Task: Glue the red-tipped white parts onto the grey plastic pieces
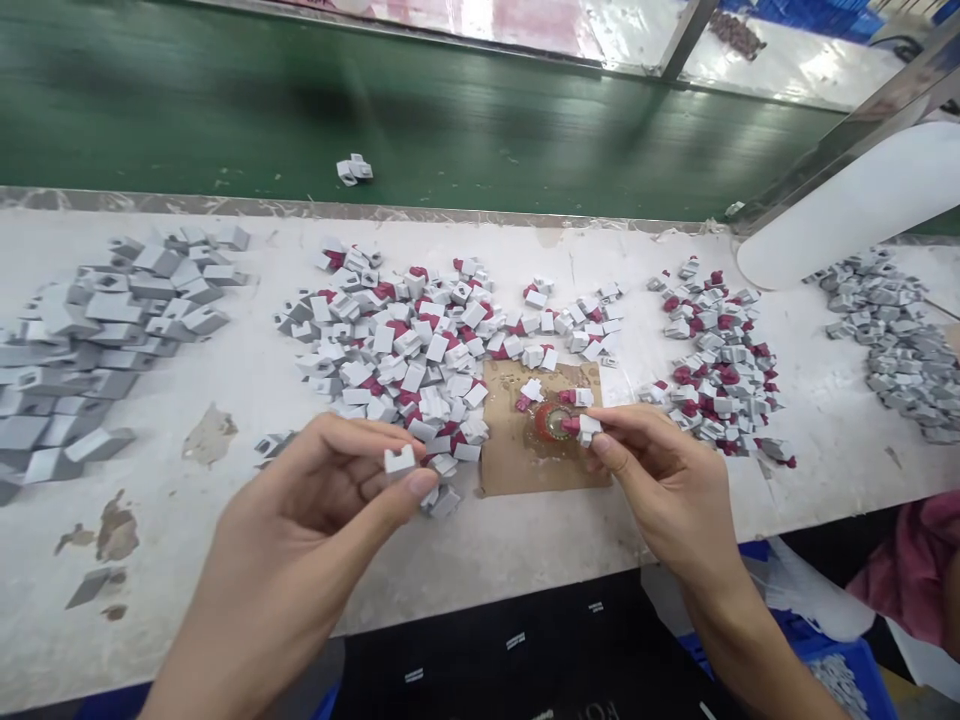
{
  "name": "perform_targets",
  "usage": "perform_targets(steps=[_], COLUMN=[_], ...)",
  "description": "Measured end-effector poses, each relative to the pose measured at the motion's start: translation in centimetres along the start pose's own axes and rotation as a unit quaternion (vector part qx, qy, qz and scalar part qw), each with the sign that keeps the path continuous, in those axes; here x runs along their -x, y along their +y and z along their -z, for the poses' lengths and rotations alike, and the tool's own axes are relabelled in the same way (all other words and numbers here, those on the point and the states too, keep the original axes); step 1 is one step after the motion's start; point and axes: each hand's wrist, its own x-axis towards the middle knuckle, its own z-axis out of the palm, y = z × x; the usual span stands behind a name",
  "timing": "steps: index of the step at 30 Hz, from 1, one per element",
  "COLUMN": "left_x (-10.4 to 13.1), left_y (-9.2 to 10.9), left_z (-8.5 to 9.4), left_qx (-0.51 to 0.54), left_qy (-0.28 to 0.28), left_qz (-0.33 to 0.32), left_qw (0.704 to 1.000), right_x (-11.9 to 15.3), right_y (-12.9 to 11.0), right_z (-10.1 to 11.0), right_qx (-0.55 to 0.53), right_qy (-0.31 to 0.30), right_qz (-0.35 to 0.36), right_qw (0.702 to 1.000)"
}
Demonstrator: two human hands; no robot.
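Note:
My left hand (322,520) pinches a small light grey block (400,461) with a notch in its top, over the front edge of the middle pile. Between thumb and fingertips my right hand (667,470) holds a grey and dark red part (585,429), its red end toward a round red-rimmed item (553,422). That item rests on a brown cardboard piece (510,470). Two more grey and red parts lie on the cardboard, one of them (530,393) left of the other. Behind my left hand spreads a large pile of grey and red parts (412,345).
Plain grey blocks (112,310) are heaped at the left. More grey and red parts (720,350) lie right of the cardboard, with grey pieces (907,340) farther right. A green belt (450,140) runs behind the table (262,600). A white tube (855,200) juts in at the right.

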Motion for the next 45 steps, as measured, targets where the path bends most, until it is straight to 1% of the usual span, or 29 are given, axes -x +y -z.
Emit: perform_targets(steps=[2,4,6,8,11,13,16,18,21,23,25,27,29,30,33,35,38,45], left_x=[-0.2,-0.3,-0.3,-0.2,-0.1,-0.1,0.1,0.3,0.5,0.5,0.5,0.3,0.1,0.0,-0.2,-0.1,-0.1,-0.2], left_y=[0.4,0.6,0.6,0.5,0.2,0.1,0.2,0.4,0.8,1.0,1.1,1.2,1.4,1.5,2.2,2.7,3.1,2.8], left_z=[-0.7,-1.1,-1.2,-1.2,-1.2,-1.5,-2.6,-3.5,-4.7,-5.3,-5.7,-6.0,-6.5,-6.8,-7.7,-8.1,-8.5,-8.7], left_qx=[0.003,0.005,0.012,0.018,0.042,0.066,0.071,0.074,0.107,0.111,0.092,0.078,0.085,0.100,0.161,0.187,0.195,0.202], left_qy=[-0.037,-0.056,-0.047,-0.036,-0.056,-0.066,-0.048,-0.021,0.020,0.019,-0.011,-0.055,-0.098,-0.119,-0.167,-0.186,-0.204,-0.213], left_qz=[0.003,0.016,0.027,0.019,-0.006,-0.013,-0.014,-0.016,-0.016,-0.015,-0.024,-0.059,-0.088,-0.088,-0.049,-0.037,-0.043,-0.052], left_qw=[0.999,0.998,0.998,0.999,0.998,0.995,0.996,0.997,0.994,0.994,0.995,0.994,0.988,0.984,0.971,0.964,0.958,0.954], right_x=[0.1,0.1,0.1,0.0,-0.1,-0.2,-0.1,-0.1,-0.2,-0.2,-0.3,-0.3,-0.4,-0.5,-0.7,-0.8,-0.8,-0.7], right_y=[0.0,-0.1,-0.3,-0.5,-0.6,-0.6,-0.6,-0.6,-0.7,-0.7,-0.5,-0.3,-0.3,-0.3,-0.8,-1.0,-1.2,-1.1], right_z=[0.1,0.1,0.2,0.2,0.1,0.0,0.0,0.0,0.1,0.2,0.3,0.4,0.3,0.3,0.2,0.1,0.1,0.0], right_qx=[0.015,0.034,0.052,0.066,0.072,0.070,0.067,0.067,0.044,0.005,-0.044,-0.091,-0.130,-0.145,-0.182,-0.199,-0.199,-0.205], right_qy=[0.000,0.000,-0.002,-0.005,-0.005,-0.004,-0.002,-0.002,0.007,0.016,0.023,0.025,0.026,0.023,-0.002,-0.017,-0.019,-0.028], right_qz=[0.005,0.014,0.021,0.027,0.035,0.037,0.034,0.033,0.023,0.010,0.000,-0.012,-0.026,-0.036,-0.061,-0.074,-0.080,-0.079], right_qw=[1.000,0.999,0.998,0.997,0.997,0.997,0.997,0.997,0.999,1.000,0.999,0.995,0.991,0.989,0.981,0.977,0.977,0.975])
